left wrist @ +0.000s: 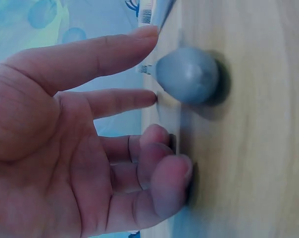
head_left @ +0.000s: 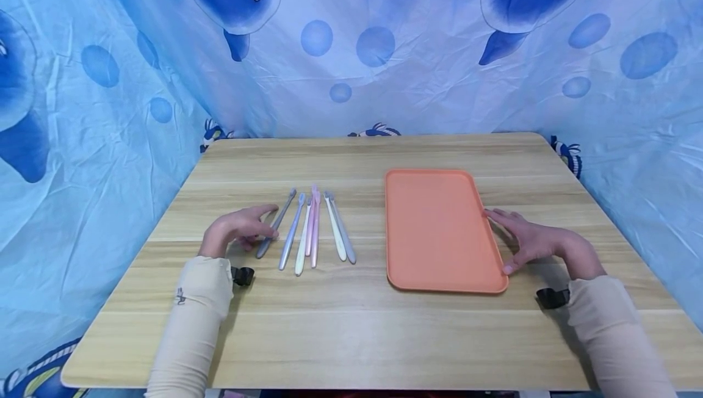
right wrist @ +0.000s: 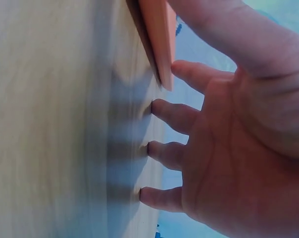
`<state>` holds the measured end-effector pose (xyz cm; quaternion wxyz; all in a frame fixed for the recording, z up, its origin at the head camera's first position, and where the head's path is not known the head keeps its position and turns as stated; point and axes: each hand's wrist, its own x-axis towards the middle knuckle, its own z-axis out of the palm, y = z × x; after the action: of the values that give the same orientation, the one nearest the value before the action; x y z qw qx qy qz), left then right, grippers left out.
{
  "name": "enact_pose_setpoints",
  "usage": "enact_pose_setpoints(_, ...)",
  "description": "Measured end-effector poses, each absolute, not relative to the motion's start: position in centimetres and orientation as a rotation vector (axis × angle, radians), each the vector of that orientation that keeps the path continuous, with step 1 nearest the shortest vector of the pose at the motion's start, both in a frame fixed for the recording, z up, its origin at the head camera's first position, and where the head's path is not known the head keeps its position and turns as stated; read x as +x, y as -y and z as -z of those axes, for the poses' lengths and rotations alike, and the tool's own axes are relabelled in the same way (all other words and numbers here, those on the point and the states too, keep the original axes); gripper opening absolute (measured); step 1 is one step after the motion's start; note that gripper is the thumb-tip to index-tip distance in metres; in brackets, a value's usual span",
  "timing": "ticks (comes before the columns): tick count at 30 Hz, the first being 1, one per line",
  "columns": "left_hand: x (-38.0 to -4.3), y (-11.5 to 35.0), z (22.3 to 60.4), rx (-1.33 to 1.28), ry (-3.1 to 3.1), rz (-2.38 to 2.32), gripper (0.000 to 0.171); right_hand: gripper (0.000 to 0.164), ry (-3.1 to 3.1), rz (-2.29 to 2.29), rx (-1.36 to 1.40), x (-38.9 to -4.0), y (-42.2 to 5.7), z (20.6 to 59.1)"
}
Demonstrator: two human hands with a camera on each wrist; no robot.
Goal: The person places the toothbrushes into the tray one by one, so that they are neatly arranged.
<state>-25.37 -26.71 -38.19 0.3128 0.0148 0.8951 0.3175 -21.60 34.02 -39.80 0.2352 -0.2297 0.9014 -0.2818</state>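
Observation:
Several toothbrushes lie side by side left of the table's middle, heads pointing away. My left hand (head_left: 241, 227) is at the leftmost one, a grey-blue toothbrush (head_left: 280, 218). In the left wrist view, the thumb and index finger reach out beside the toothbrush's rounded handle end (left wrist: 189, 74), not closed round it; the other fingers bend toward the table. To the right lies a flat orange tray (head_left: 439, 233). My right hand (head_left: 540, 242), fingers spread, touches the tray's right rim with thumb and index finger. In the right wrist view, the other fingertips (right wrist: 162, 106) rest on the table.
Beside the grey-blue toothbrush lie a blue toothbrush (head_left: 292, 233), two pink ones including a pink toothbrush (head_left: 315, 233), and pale green ones such as the pale green toothbrush (head_left: 336, 230). The wooden table (head_left: 351, 337) meets a blue dolphin-print curtain (head_left: 351, 105) behind and at the sides.

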Motion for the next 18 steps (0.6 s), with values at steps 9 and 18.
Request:
enact_pose_setpoints(9, -25.52, 27.11, 38.50, 0.024, -2.350, -0.851, 0.089, 0.124, -2.440, 0.851, -0.635, -21.57, -34.22, 40.08)
enact_pose_setpoints(18, -25.76, 27.24, 38.85, 0.031, -2.374, -0.823, 0.086, 0.123, -2.438, 0.865, -0.640, -21.49, -34.18, 40.15)
